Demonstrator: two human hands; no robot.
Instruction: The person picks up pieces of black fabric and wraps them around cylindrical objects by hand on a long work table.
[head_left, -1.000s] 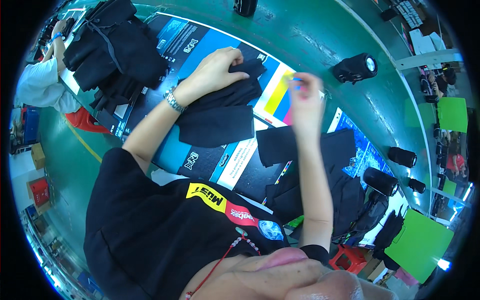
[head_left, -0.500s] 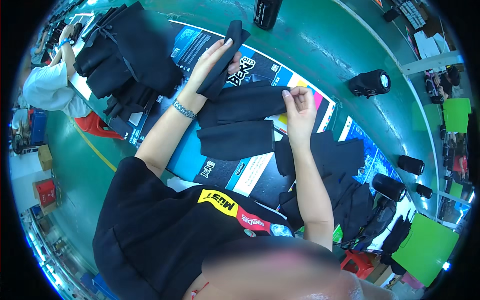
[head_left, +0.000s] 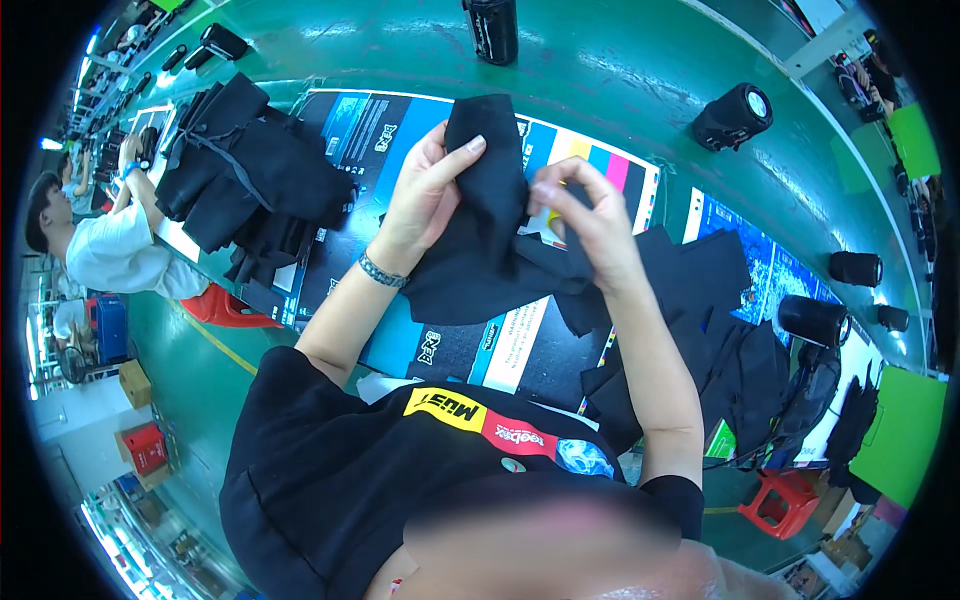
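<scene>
My left hand [head_left: 428,195] grips a piece of black cloth [head_left: 487,150], the thumb on top and the fingers behind. The cloth stands up from the table and its lower part drapes down. Beside its right edge, my right hand [head_left: 600,220] has thumb and forefinger pinched together; whatever is between them is too small to make out. Below both hands another black cloth piece [head_left: 465,295] lies on the printed sheet [head_left: 385,345] covering the table.
A tied stack of black cloth pieces [head_left: 235,160] sits at the left, with loose black pieces [head_left: 690,300] at the right. Black cylindrical speakers [head_left: 735,115] stand beyond the table. A person in a white shirt [head_left: 125,250] sits far left. A red stool [head_left: 780,505] is at the lower right.
My left hand has turned the held cloth, which now shows its broad side. My right hand has left the piece on the table and come up beside the held one.
</scene>
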